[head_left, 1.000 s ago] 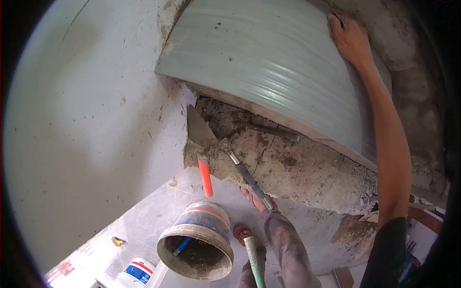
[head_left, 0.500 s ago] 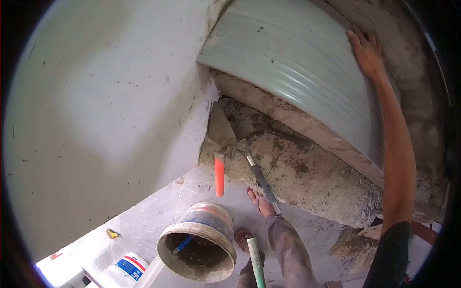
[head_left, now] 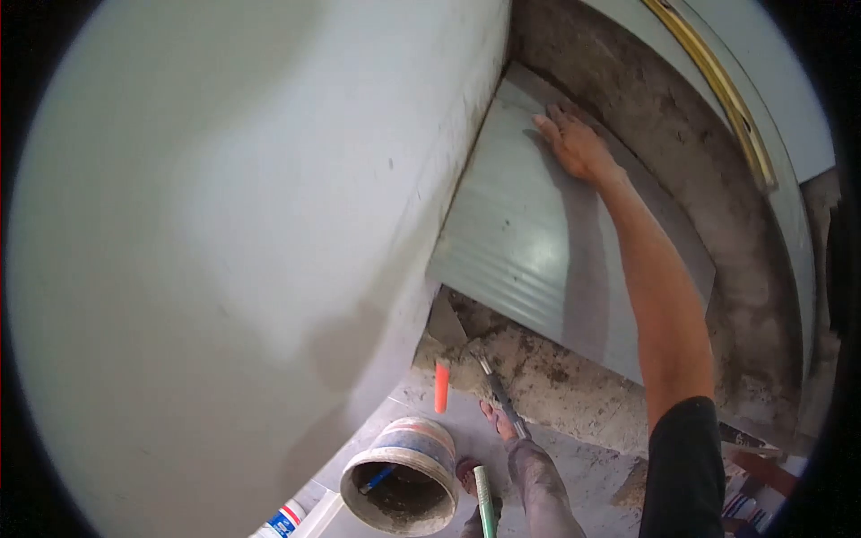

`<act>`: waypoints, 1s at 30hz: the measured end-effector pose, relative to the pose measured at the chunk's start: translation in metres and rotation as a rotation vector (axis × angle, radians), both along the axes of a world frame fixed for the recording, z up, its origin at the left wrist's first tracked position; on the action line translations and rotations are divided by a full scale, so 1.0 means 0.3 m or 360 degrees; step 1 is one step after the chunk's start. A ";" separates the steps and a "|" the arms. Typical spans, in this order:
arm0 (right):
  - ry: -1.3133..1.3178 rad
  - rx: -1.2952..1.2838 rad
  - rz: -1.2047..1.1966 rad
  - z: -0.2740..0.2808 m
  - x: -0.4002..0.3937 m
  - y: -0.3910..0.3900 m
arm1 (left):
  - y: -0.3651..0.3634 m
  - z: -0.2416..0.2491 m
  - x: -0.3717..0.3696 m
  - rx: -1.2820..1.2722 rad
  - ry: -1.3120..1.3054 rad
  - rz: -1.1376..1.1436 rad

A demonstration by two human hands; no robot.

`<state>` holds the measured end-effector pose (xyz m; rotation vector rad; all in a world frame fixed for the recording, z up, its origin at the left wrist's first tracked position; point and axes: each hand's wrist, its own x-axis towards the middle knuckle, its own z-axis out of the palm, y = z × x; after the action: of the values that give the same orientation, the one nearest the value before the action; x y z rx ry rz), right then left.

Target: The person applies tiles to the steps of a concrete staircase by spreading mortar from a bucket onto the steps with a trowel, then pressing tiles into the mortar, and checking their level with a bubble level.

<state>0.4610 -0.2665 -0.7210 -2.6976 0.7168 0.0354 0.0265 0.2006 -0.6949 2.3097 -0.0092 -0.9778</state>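
Observation:
My right hand lies with its fingers spread on the upper part of a pale grey-green tile, near its back edge. The tile rests on a rough concrete step, its left edge along the white wall. My left hand is out of view. Below the tile's front edge are a trowel with an orange handle and a hammer with a dark grip. A green-and-white handle stands up near my legs at the bottom.
A dirty bucket with a blue-handled tool inside stands on the floor. Behind the tile rises a rough curved concrete step, with a gold-coloured strip above it. A white container is at the bottom left.
The view has shifted, showing more of the upper steps. My right hand has moved from the tile's far right edge inward to its upper part, towards the wall.

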 end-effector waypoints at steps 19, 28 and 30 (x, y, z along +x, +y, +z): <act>-0.0304 -0.0558 -0.0292 -0.006 -0.573 -0.045 | -0.417 0.313 0.614 -0.0361 -0.1015 -0.1163; -0.0369 -0.0556 -0.0298 0.025 -0.576 -0.051 | -0.859 0.168 1.056 -0.0167 -0.1227 -0.1207; -0.0348 -0.0514 -0.0306 0.017 -0.572 -0.050 | -0.868 0.166 1.065 -0.0169 -0.1260 -0.1232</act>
<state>0.2893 -0.2815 -0.7158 -2.8519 0.9791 -0.4517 0.3461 -0.0598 -0.6452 2.4572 -1.3066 -0.2843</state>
